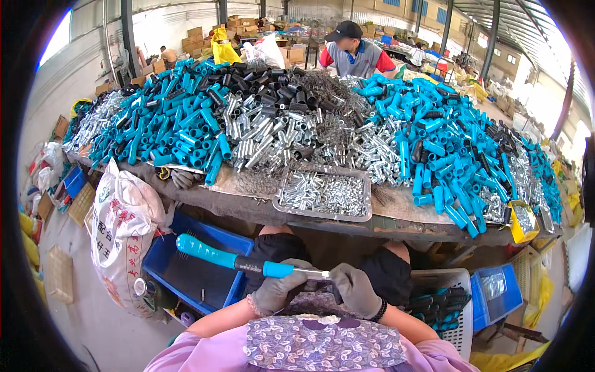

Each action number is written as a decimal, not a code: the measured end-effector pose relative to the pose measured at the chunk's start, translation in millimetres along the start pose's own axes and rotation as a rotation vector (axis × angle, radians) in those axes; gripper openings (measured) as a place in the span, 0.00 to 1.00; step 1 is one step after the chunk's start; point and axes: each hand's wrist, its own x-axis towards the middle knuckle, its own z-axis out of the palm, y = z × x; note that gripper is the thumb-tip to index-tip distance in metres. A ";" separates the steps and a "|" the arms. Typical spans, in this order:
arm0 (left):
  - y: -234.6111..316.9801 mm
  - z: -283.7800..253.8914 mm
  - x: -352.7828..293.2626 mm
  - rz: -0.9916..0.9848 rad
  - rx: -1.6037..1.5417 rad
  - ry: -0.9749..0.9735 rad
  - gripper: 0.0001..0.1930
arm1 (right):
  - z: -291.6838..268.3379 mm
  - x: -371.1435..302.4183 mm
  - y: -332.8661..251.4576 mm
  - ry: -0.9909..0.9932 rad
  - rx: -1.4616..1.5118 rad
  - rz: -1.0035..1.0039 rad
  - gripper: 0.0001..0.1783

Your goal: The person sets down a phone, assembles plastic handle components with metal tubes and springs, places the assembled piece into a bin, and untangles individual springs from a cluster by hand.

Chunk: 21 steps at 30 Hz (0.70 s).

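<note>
My left hand, in a grey glove, is closed around the metal shaft end of a teal-and-black handled tool. The tool lies nearly level, its rounded teal end pointing left and its bright metal tip pointing right. At that tip my right hand, also gloved in grey, has its fingers curled together. Whatever its fingers pinch is hidden. Ahead, on the table's near edge, sits a metal tray of small shiny metal parts.
Heaps of teal handles, black sleeves and metal tubes cover the table. Below are a blue bin, a white sack and a grey crate of handles. Across the table stands a person in a cap.
</note>
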 end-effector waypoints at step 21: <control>-10.6 -4.1 5.6 -0.065 -0.135 0.047 0.15 | 14.4 11.1 -5.2 0.232 0.054 -0.370 0.15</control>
